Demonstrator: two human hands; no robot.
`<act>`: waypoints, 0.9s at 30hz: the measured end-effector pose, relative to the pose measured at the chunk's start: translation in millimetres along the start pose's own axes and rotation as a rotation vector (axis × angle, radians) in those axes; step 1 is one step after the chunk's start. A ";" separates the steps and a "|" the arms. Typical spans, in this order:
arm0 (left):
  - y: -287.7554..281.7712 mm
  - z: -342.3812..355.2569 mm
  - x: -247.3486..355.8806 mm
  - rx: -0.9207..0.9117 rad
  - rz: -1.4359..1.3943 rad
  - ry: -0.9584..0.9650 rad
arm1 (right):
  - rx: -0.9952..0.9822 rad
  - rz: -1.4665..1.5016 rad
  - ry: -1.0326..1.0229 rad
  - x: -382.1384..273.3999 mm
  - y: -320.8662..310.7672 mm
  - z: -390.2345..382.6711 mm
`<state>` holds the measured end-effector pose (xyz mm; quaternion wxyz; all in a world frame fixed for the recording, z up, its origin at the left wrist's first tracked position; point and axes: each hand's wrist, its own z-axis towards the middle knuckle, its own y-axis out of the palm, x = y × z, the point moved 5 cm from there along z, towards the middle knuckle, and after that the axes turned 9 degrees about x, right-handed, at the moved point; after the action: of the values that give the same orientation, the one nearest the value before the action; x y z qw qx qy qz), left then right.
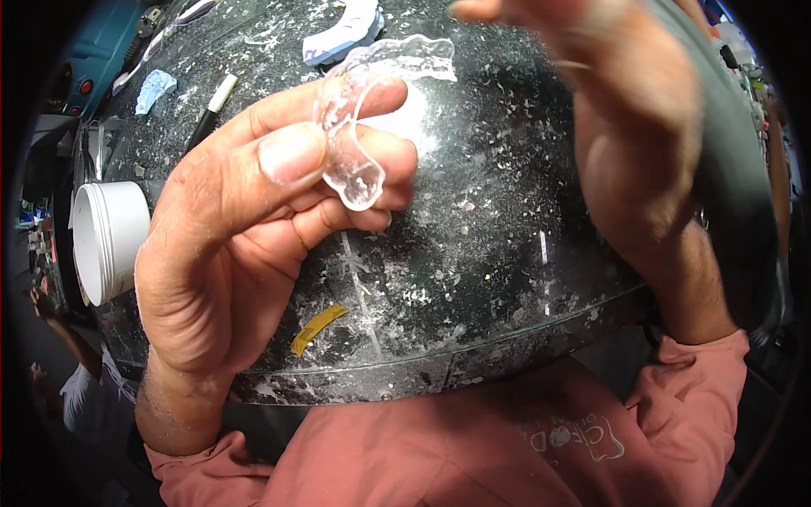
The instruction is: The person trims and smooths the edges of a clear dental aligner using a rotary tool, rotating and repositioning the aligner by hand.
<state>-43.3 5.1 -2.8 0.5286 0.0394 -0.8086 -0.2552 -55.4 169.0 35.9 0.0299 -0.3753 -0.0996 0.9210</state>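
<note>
"How's the aligner [345, 145]?"
"Clear, glossy, arched, scalloped-edged — pinched between left hand [224, 220] thumb and fingers, above the table [473, 313]."
"Right hand [638, 110]?"
"Blurred — I can't tell its grip."

Clear Dental Tray [340, 106] Pinched in Left Hand [224, 228]

Transparent and glossy, the curved arch, its outline scalloped in tooth-like shapes, is gripped between thumb and fingers [384, 97] in the upper middle of the frame. One rounded end hangs downward left of center; the other reaches rightward near the top.
</note>
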 end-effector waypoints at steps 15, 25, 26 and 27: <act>-7.6 0.5 2.8 -0.009 -0.108 0.066 | -0.134 0.040 -0.215 -0.3 14.6 -1.9; -3.5 -0.3 4.4 0.128 -0.037 0.105 | 0.040 0.122 -0.319 -2.6 11.5 2.2; -4.0 0.6 5.8 0.070 -0.064 0.089 | 0.088 0.148 -0.357 -1.3 10.4 2.6; -2.9 1.3 5.4 0.067 -0.064 0.091 | 0.144 0.182 -0.412 -0.3 9.7 2.8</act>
<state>-47.3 1.2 -0.1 0.5548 0.0946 -0.7902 -0.2427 -57.0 159.0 36.1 -0.0472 -0.1836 -0.0033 0.9819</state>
